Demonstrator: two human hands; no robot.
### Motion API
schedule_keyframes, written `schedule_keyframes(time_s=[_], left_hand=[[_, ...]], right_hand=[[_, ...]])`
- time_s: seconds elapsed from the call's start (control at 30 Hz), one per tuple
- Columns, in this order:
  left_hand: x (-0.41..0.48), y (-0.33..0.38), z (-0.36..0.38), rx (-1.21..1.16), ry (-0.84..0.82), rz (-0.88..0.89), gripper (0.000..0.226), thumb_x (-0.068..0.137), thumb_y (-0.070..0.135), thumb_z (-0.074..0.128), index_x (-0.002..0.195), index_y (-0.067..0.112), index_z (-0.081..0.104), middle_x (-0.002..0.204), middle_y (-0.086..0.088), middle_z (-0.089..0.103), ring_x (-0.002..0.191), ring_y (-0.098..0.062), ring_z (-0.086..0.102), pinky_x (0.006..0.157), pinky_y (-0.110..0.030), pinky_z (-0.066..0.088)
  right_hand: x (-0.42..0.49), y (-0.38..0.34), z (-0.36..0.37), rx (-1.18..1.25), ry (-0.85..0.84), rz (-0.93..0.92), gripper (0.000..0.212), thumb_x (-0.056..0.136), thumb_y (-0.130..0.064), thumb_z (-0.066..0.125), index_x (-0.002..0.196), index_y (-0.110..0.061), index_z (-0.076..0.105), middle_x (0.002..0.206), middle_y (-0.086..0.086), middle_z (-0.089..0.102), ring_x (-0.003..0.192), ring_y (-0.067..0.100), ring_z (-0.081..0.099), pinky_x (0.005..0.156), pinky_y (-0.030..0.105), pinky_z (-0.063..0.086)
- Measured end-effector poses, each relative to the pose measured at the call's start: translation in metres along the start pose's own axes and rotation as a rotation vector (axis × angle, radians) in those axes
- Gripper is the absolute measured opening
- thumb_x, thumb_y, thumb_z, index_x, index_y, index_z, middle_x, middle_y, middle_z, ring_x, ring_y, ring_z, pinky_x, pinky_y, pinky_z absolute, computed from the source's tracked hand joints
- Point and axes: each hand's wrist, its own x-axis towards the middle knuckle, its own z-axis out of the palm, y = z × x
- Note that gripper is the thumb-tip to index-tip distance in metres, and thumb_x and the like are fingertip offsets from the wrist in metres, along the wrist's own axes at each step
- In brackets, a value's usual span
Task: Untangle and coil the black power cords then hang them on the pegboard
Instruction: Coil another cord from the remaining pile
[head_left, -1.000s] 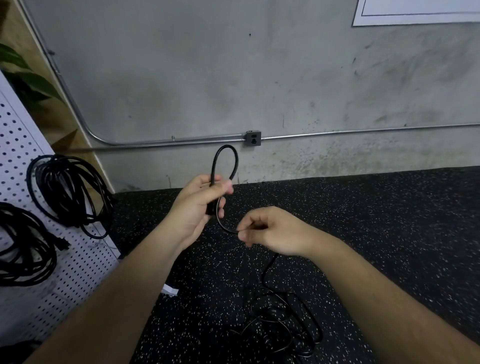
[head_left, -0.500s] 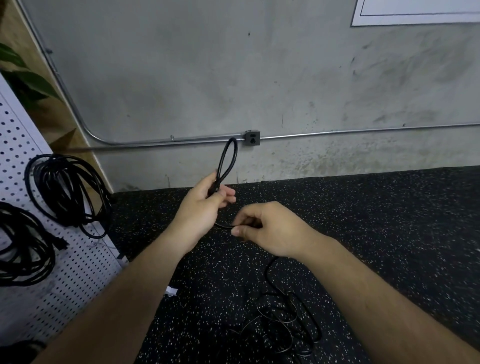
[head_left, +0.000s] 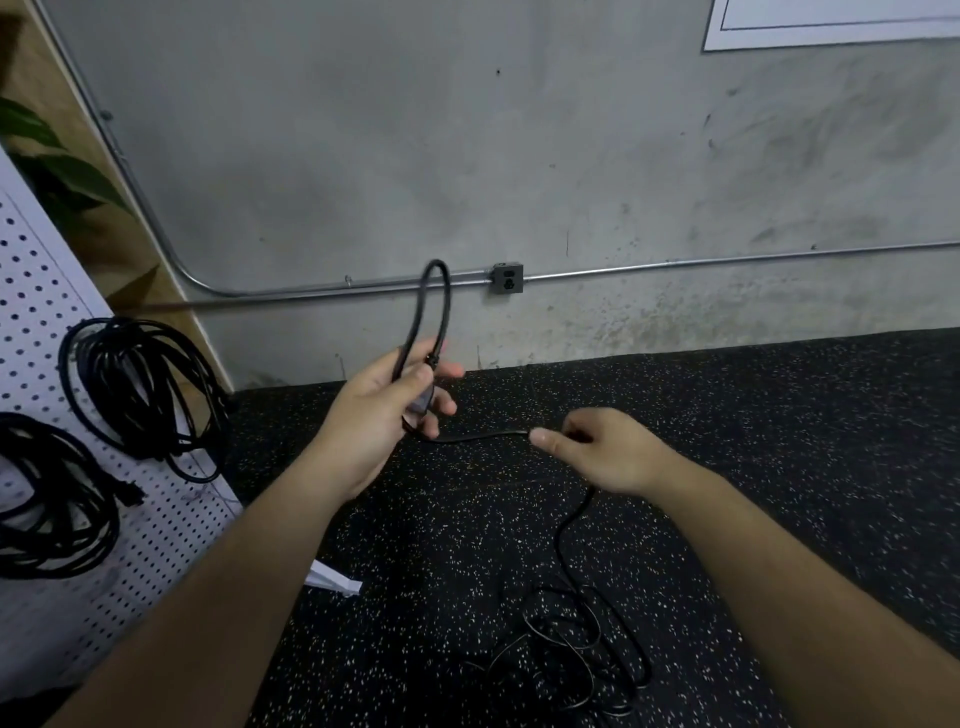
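The one view comes from a wide-angle camera worn on the person's head, looking forward and down. Both forearms reach in from the bottom edge, so the left hand (head_left: 384, 410), the right hand (head_left: 613, 452) and the cord (head_left: 483, 437) between them sit close, near mid-frame. Beyond them the speckled floor (head_left: 779, 441) runs back to the concrete wall (head_left: 519, 156), which fills the upper half. The pegboard (head_left: 171, 519) stands close at the left edge, its slant probably exaggerated by the lens.
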Motion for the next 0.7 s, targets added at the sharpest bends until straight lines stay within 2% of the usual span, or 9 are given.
schedule_keyframes(time_s=[0.07,0.17,0.23,0.3,0.4,0.47,0.53,0.6,0.7], left_hand=[[0.0,-0.003,-0.002,0.221,-0.061,0.002,0.036,0.105,0.001,0.044,0.135,0.016,0.059,0.112,-0.005,0.074,0.078,-0.017,0.066,0.057,-0.026,0.05],[0.0,-0.007,-0.005,0.444,-0.154,0.015,0.039,0.105,0.001,0.044,0.133,0.024,0.06,0.108,0.003,0.074,0.081,-0.013,0.067,0.064,-0.027,0.054],[0.0,-0.012,-0.003,0.56,-0.182,0.033,0.041,0.106,0.003,0.044,0.124,0.037,0.06,0.106,0.009,0.073,0.083,-0.01,0.067,0.071,-0.029,0.055],[0.001,-0.018,-0.001,0.658,-0.166,0.061,0.043,0.106,0.007,0.044,0.118,0.046,0.059,0.106,0.01,0.071,0.084,-0.004,0.065,0.075,-0.025,0.054],[-0.001,-0.028,0.004,0.795,-0.195,0.19,0.049,0.106,0.006,0.043,0.132,0.046,0.052,0.114,0.016,0.057,0.094,0.0,0.058,0.081,-0.017,0.049],[-0.003,-0.034,0.008,0.885,-0.239,0.277,0.051,0.104,0.002,0.043,0.145,0.033,0.048,0.115,0.018,0.048,0.104,-0.002,0.053,0.091,-0.019,0.044],[-0.004,-0.038,0.014,0.924,-0.227,0.31,0.051,0.104,0.003,0.042,0.148,0.028,0.043,0.124,0.016,0.046,0.116,-0.002,0.048,0.105,-0.023,0.04],[-0.006,-0.038,0.019,1.033,-0.176,0.309,0.055,0.104,0.008,0.042,0.154,0.028,0.034,0.143,0.012,0.037,0.132,-0.006,0.035,0.118,-0.03,0.027],[-0.012,-0.033,0.023,1.161,-0.093,0.324,0.065,0.1,0.015,0.05,0.159,0.028,0.026,0.159,0.014,0.015,0.147,-0.009,0.01,0.123,-0.036,0.006]], right_hand=[[0.003,-0.01,-0.009,0.202,0.041,0.108,0.047,0.087,-0.063,0.067,0.089,-0.016,0.063,0.061,-0.002,0.055,0.05,0.012,0.061,0.063,0.03,0.048],[0.006,-0.024,-0.023,0.749,-0.064,0.243,0.03,0.095,-0.041,0.067,0.09,-0.012,0.061,0.053,-0.008,0.04,0.043,0.008,0.035,0.047,0.021,0.031],[0.004,-0.036,-0.031,1.114,-0.173,0.225,0.026,0.104,-0.027,0.049,0.094,-0.006,0.06,0.06,-0.007,0.045,0.047,0.005,0.03,0.042,0.018,0.024],[-0.002,-0.048,-0.036,1.319,-0.23,0.171,0.029,0.103,-0.017,0.041,0.11,0.005,0.058,0.079,0.005,0.064,0.056,0.007,0.046,0.047,0.017,0.04],[-0.008,-0.064,-0.034,1.398,-0.222,0.104,0.028,0.102,-0.012,0.045,0.116,0.009,0.056,0.117,0.024,0.07,0.083,0.021,0.068,0.078,0.027,0.059],[-0.008,-0.072,-0.029,1.365,-0.194,0.055,0.019,0.103,-0.015,0.05,0.111,0.001,0.057,0.117,0.024,0.07,0.096,0.026,0.07,0.088,0.032,0.058],[-0.008,-0.077,-0.024,1.315,-0.144,0.021,0.015,0.103,-0.014,0.053,0.112,-0.001,0.057,0.112,0.019,0.073,0.099,0.025,0.072,0.085,0.031,0.06],[-0.008,-0.079,-0.021,1.318,-0.097,0.01,0.013,0.103,-0.008,0.052,0.109,0.001,0.059,0.106,0.017,0.075,0.096,0.024,0.074,0.079,0.029,0.061],[-0.009,-0.083,-0.021,1.366,-0.077,-0.008,0.012,0.104,-0.004,0.048,0.101,0.0,0.06,0.088,0.011,0.072,0.081,0.021,0.073,0.073,0.027,0.061]])
